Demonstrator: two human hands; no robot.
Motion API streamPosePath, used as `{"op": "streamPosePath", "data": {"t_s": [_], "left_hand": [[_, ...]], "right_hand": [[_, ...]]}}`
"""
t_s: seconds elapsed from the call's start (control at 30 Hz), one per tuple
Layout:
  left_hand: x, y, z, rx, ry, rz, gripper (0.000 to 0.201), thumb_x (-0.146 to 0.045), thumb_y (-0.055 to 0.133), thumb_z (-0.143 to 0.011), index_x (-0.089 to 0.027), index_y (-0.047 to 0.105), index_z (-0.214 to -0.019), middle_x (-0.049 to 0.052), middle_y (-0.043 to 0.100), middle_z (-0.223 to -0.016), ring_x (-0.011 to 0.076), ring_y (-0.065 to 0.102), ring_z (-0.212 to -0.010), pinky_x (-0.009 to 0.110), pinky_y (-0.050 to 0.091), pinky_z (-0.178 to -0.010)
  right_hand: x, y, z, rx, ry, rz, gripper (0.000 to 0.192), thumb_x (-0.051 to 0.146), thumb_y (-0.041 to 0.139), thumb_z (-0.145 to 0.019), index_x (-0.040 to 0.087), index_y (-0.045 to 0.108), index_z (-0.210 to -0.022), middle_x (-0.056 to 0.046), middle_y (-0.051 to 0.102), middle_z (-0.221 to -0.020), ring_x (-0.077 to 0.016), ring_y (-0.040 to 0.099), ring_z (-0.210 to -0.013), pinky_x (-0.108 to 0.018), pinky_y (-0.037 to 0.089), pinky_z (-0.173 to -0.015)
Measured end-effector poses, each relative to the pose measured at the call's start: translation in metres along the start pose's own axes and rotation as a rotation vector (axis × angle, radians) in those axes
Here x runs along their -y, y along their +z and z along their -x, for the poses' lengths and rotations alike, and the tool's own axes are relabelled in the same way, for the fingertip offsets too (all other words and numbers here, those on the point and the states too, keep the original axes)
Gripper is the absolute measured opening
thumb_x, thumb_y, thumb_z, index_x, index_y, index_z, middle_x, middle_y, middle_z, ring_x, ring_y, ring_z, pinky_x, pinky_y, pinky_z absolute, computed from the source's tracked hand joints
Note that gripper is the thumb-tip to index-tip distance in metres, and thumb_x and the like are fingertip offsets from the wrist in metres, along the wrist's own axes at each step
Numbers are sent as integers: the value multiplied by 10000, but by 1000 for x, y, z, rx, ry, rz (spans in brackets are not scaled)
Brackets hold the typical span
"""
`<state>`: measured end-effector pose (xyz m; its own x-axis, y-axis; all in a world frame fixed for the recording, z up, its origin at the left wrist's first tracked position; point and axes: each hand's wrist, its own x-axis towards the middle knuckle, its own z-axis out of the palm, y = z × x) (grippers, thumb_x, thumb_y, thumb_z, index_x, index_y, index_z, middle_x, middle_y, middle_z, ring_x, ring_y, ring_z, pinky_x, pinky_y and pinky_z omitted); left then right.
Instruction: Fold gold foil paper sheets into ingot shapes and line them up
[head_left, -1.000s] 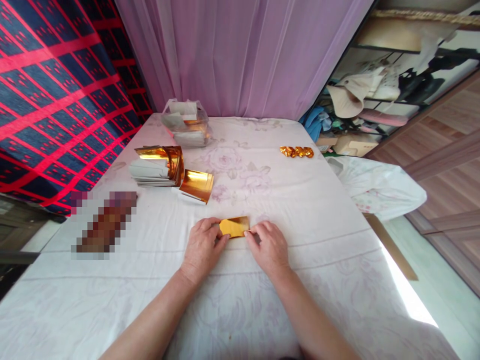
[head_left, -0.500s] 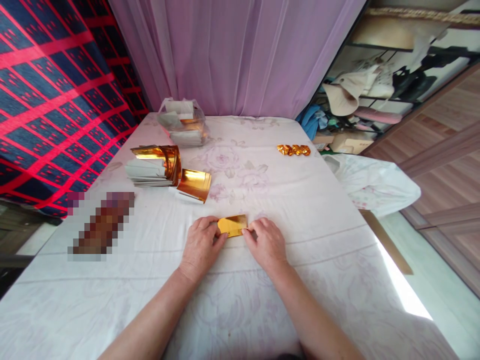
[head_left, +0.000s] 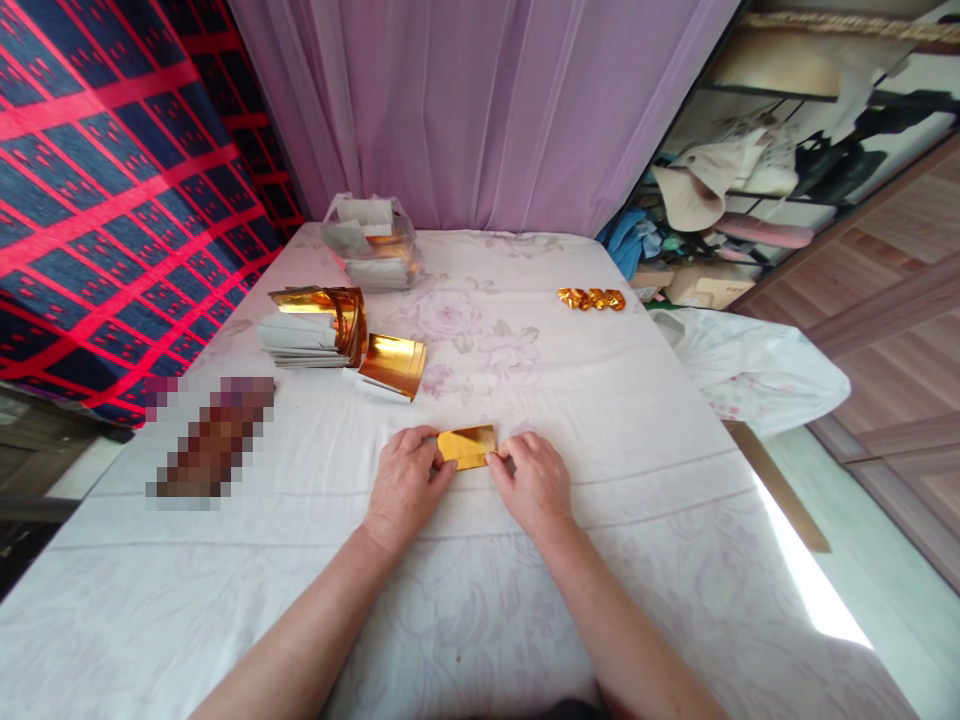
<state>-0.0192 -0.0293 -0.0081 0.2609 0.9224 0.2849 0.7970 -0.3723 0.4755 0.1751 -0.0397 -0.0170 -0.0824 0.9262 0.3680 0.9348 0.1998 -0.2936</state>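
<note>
A small folded piece of gold foil paper (head_left: 468, 448) lies on the cloth-covered table in front of me. My left hand (head_left: 409, 478) is closed on its left end, with the thumb along the lower edge. At the right end, my right hand (head_left: 532, 480) pinches the lower corner between thumb and fingers. Beyond the hands lie a few loose gold sheets (head_left: 394, 366), slightly curled. Beside them is a thick stack of gold foil paper (head_left: 307, 335) with its pale backs showing.
A clear plastic bag (head_left: 371, 245) of more paper stands at the back. Several folded gold pieces (head_left: 592, 299) sit in a row at the far right. A pixelated patch (head_left: 217, 440) covers something on the left. Shelves (head_left: 750, 180) and a white bag (head_left: 757, 370) flank the table's right edge.
The view has shifted slightly, so the surroundings appear a little farther right. Both hands stay at the two ends of the folded gold paper, with hardly any movement.
</note>
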Motion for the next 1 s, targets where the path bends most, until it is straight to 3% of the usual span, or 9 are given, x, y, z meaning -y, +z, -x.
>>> {"op": "streamPosePath", "data": {"t_s": [1.0], "left_hand": [[0,0,0,3,-1,4,179,-216,660,-816,-206,549,-677,72,644,-1064,258,584,-1001,440,481,-894]], "right_hand": [[0,3,1,-13,14,9,179,288,606,-868,221,584,-704,-33,587,-741,-194,526,-739,-307,334,-663]]}}
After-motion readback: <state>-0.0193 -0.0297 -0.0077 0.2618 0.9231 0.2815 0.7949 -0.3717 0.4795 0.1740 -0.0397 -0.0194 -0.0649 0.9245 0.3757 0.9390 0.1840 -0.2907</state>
